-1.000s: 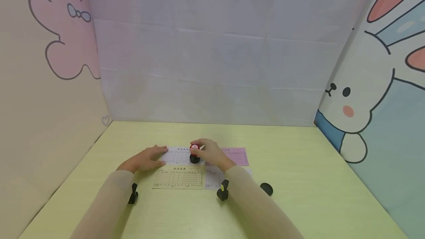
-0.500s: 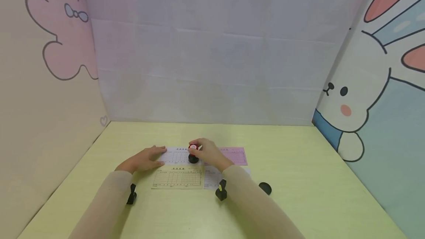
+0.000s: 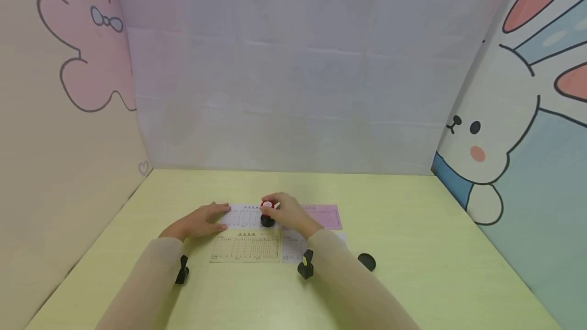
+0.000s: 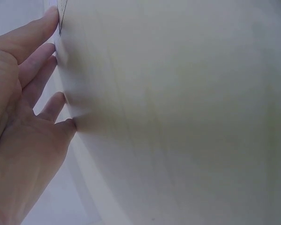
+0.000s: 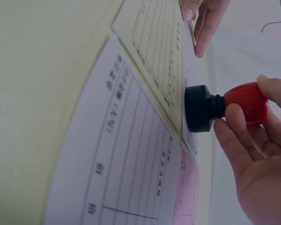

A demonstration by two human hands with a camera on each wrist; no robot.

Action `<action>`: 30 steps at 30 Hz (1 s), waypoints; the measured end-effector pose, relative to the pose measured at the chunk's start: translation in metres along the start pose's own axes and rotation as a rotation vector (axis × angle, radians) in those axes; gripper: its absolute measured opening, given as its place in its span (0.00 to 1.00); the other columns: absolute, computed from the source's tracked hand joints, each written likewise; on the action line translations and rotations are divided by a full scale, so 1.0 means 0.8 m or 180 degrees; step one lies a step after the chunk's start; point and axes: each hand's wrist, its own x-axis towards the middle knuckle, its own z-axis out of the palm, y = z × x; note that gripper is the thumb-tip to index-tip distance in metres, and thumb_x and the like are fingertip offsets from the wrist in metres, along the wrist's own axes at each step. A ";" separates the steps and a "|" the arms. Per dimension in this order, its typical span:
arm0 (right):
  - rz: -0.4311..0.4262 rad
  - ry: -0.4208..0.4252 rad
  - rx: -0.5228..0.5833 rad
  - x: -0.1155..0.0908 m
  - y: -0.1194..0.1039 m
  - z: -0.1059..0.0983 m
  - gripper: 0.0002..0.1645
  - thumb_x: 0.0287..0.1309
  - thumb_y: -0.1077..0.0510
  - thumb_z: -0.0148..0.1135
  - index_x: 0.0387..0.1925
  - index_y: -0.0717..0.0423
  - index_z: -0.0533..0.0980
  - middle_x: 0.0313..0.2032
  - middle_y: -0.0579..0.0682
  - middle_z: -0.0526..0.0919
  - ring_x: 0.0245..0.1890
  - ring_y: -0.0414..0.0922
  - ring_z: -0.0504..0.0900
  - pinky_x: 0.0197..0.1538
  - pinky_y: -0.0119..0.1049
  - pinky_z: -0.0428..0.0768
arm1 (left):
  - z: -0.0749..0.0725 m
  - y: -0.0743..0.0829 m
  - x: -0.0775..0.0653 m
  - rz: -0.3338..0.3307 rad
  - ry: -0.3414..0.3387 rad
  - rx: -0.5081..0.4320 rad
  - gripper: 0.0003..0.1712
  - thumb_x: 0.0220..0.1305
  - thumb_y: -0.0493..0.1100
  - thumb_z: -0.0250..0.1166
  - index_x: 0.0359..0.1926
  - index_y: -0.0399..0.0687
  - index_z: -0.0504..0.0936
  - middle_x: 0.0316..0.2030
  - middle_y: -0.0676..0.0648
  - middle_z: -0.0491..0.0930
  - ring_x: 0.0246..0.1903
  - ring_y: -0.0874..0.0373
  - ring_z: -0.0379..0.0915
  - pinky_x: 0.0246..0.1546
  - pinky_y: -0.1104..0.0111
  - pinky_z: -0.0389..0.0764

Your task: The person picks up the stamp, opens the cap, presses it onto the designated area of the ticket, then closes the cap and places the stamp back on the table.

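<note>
My right hand (image 3: 291, 214) grips the red handle of a stamp (image 5: 246, 103). The stamp's round black base stands on a white printed form (image 3: 243, 216), near that form's right end. Fingers of my left hand (image 3: 199, 219) rest spread at the left edge of the same form. In the left wrist view the left hand (image 4: 25, 122) has its fingertips on the paper edge and tabletop. A pink form (image 3: 324, 216) lies to the right, partly behind my right hand. Nearer me lie a yellow form (image 3: 245, 247) and a second white form (image 3: 293, 246), partly under my right forearm.
A round black cap (image 3: 367, 262) lies on the table (image 3: 261, 294), right of my right forearm. A white backdrop (image 3: 293, 75) closes the far side. Cartoon-printed panels stand left and right.
The stamp and both hands keep their places on the white form. Only the head view shifts slightly.
</note>
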 end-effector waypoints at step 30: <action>-0.0064 0.0103 0.0185 -0.007 0.003 0.006 0.25 0.68 0.50 0.64 0.60 0.58 0.78 0.42 0.45 0.78 0.35 0.40 0.75 0.36 0.31 0.74 | 0.002 0.002 -0.002 0.0046 0.0006 0.0094 0.36 0.69 0.49 0.65 0.71 0.33 0.67 0.72 0.32 0.60 0.71 0.24 0.42 0.67 0.32 0.45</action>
